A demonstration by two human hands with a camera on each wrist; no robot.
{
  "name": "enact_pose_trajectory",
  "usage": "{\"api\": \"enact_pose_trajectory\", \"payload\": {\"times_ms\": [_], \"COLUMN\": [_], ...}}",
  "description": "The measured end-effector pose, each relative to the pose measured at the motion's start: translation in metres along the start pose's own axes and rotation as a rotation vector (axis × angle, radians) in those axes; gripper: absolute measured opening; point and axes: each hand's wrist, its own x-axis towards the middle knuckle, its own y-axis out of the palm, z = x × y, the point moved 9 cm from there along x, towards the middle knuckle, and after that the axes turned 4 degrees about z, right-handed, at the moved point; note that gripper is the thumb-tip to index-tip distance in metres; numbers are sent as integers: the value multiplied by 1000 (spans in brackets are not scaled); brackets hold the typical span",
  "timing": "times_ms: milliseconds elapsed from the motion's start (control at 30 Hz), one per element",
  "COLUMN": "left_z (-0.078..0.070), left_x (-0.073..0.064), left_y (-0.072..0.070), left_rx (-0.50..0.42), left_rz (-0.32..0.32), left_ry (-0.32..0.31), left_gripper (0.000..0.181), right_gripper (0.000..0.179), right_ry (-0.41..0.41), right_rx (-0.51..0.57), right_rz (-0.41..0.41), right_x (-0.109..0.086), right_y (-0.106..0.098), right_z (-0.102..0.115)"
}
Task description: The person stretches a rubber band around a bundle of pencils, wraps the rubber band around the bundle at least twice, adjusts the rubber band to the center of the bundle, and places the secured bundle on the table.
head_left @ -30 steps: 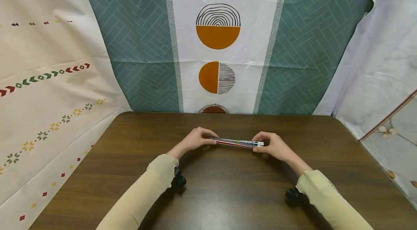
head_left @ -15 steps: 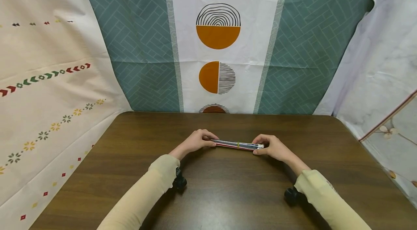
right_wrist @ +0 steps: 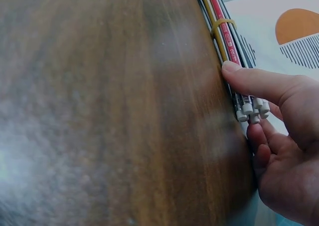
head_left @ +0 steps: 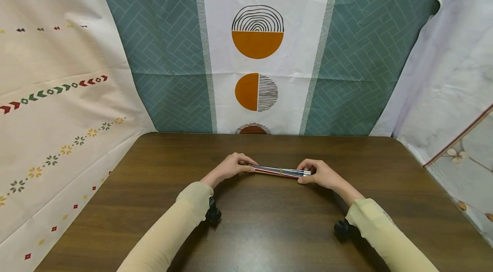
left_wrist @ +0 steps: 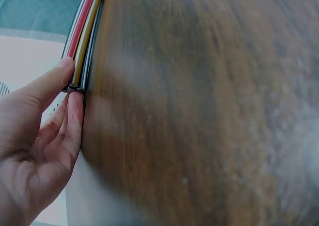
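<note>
A bundle of several pencils [head_left: 271,170] in red, yellow, dark and white lies crosswise between the two hands, close over the table. A yellow rubber band [right_wrist: 221,25] circles the bundle near its middle. My left hand [head_left: 232,166] pinches the left end, with the thumb on the near side, as the left wrist view shows at the flat pencil ends [left_wrist: 77,88]. At the other end, my right hand [head_left: 320,173] holds the pencils between thumb and fingers. White erasers [right_wrist: 255,109] stick out there past the right thumb.
The brown wooden table [head_left: 262,216] reaches back to a hanging green and white cloth [head_left: 173,71]. Patterned cloths hang at the left and right sides. Black wrist cameras [head_left: 213,214] sit under both cuffs.
Both hands have lowered the pencil bundle slightly toward the table. The grip at each end stays the same, and in the last half second the bundle hardly moves.
</note>
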Motion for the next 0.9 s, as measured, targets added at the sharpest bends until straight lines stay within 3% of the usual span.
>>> {"api": "enact_pose_trajectory", "payload": {"times_ms": [133, 367, 567, 900], "left_z": [0, -2, -2, -2], "left_x": [0, 1, 0, -3], "left_y": [0, 0, 0, 1], "left_rx": [2, -10, -22, -23], "left_rz": [1, 9, 15, 26], "left_ry": [-3, 6, -8, -17], "left_gripper": [24, 24, 25, 26], "right_gripper": [31, 28, 30, 30], "right_ry": [0, -91, -25, -6], "right_rx": [-4, 5, -11, -32], "right_rz": [11, 4, 26, 51], "right_x": [0, -1, 0, -1], "right_y": [1, 0, 1, 5], "right_z": [-1, 4, 2, 1]}}
